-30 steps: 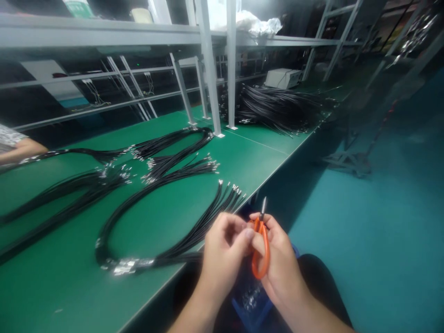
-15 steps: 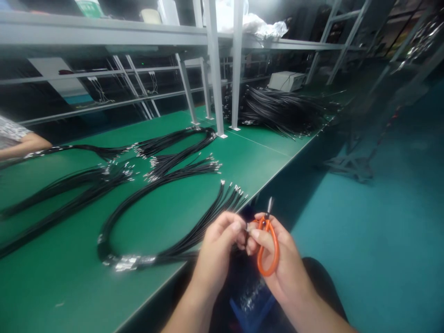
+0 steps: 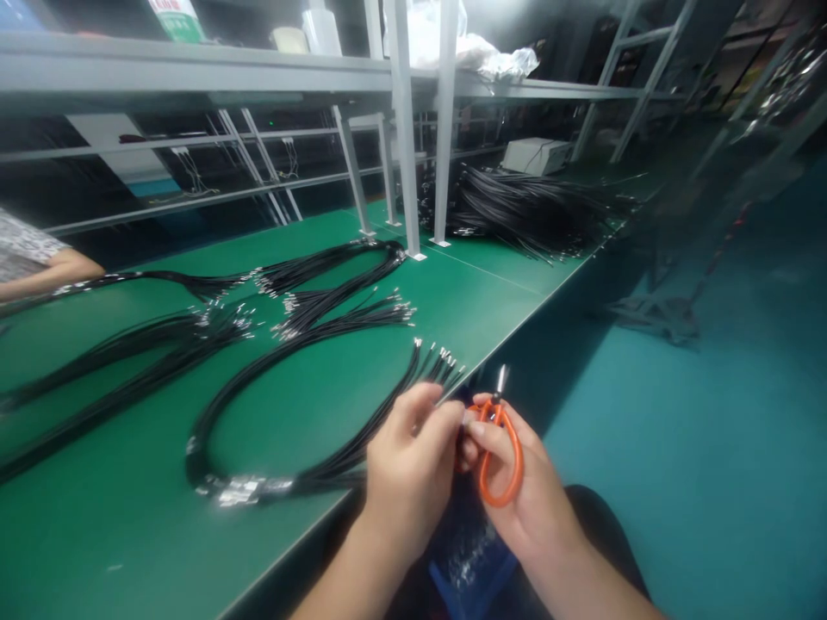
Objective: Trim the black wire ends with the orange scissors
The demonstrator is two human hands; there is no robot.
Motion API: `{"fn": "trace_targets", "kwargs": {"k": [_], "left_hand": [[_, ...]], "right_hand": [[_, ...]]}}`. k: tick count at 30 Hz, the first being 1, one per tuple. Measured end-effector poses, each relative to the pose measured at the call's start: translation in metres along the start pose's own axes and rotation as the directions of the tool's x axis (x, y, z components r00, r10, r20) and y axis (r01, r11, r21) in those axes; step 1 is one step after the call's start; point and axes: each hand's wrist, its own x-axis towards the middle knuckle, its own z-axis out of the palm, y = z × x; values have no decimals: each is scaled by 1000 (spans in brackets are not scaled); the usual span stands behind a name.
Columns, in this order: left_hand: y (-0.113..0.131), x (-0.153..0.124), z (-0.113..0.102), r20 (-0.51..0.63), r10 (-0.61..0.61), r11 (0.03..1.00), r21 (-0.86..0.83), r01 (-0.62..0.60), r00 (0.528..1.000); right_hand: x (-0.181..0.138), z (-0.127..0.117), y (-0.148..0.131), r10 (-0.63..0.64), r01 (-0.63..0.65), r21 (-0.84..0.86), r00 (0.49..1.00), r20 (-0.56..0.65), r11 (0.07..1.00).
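Past the table's front edge, my two hands meet fingertip to fingertip. My right hand point(image 3: 526, 469) is closed round orange-handled scissors point(image 3: 519, 465), whose short metal blades point up and away from me. Its thumb and finger also press on a small pale piece point(image 3: 466, 418) between the hands. My left hand point(image 3: 410, 456) is pinched at that same spot, its back turned to me, hiding what its fingers hold. Beside it, a looped bundle of black cables point(image 3: 223, 405) with silvery ends lies on the table, and some strands pass behind my left wrist.
More black cable bundles point(image 3: 129, 349) lie across the green table point(image 3: 129, 534). A large cable heap point(image 3: 523, 207) is further back, past the metal shelf posts point(image 3: 406, 138). A person's forearm point(image 3: 61, 271) rests at the left edge. Below my hands is a blue container point(image 3: 475, 573).
My left hand has turned, its back now facing me more and covering its fingertips. The right hand keeps the scissors in nearly the same place. The view has shifted slightly.
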Motion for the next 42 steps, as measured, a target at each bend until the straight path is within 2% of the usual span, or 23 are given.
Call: {"fn": "trace_targets", "kwargs": {"k": [4, 7, 9, 11, 13, 16, 19, 22, 26, 31, 34, 36, 39, 42], "left_hand": [[-2, 2, -1, -17, 18, 994, 111, -17, 1000], [-8, 1, -8, 47, 20, 993, 117, -26, 999], [-10, -1, -11, 175, -80, 997, 23, 78, 981], [-9, -3, -11, 314, -184, 969, -101, 226, 931], [-9, -4, -9, 376, -230, 931, -185, 316, 898], [-13, -4, -6, 343, -244, 922, -208, 326, 907], [-16, -2, -6, 314, -256, 927, -188, 324, 914], [-17, -2, -7, 341, -255, 925, -186, 331, 905], [-16, -3, -6, 365, -242, 926, -191, 327, 899], [-16, -4, -8, 313, -259, 926, -189, 327, 914], [-17, -2, -9, 278, -282, 920, -194, 341, 918], [-17, -1, -10, 293, -290, 914, -197, 354, 911], [-16, -1, -9, 316, -294, 904, -213, 369, 902], [-15, -1, -8, 333, -289, 898, -230, 375, 897]], "right_hand": [[0, 4, -1, -9, 9, 6, 1000, 12, 1000], [0, 7, -2, -29, 29, 20, 1000, 9, 999], [1, 8, -1, -36, 36, 32, 999, 11, 999], [1, 9, 0, -34, 33, 47, 999, 20, 998], [1, 8, 2, -31, 30, 56, 999, 23, 998], [1, 7, 2, -38, 38, 36, 999, 12, 999], [2, 6, 0, -115, 114, -44, 993, -21, 993], [5, 8, -2, -175, 173, -132, 984, -8, 976], [9, 12, -2, -164, 170, -144, 985, 48, 975], [7, 6, 3, -240, 235, -225, 971, 6, 946], [5, 0, 4, -339, 309, -371, 940, -19, 876], [4, -4, 3, -454, 399, -496, 891, 13, 771], [5, -6, 2, -576, 547, -637, 795, 191, 543], [9, -8, 3, -565, 598, -697, 757, 329, 396]]}}
